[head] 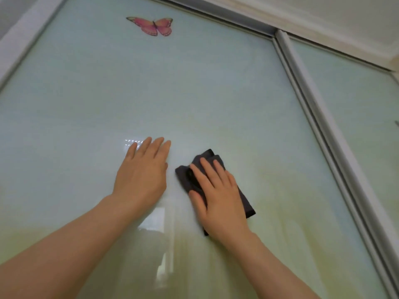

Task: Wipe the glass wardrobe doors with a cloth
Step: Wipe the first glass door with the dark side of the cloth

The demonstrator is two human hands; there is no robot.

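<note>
Left hand (143, 169): flat on the door (194, 93), fingers straight and close together, pointing up; it holds nothing.
Right hand (218, 195): just beside the left hand, palm down on the cloth (245, 201), fingers spread and straight, pressing it against the glass; thumb lies over the cloth's left edge.
Cloth: dark grey, folded, under the right hand; its upper corner shows past the fingertips, and its lower right end sticks out beside the palm.
Door: pale green glass under both hands, with bright reflections between and below the wrists.
Butterfly (152, 25): pink picture on the glass, well above the left hand.
Frame (319, 117): pale metal strip to the right of the right hand, separating this door from the next panel (358, 104).
</note>
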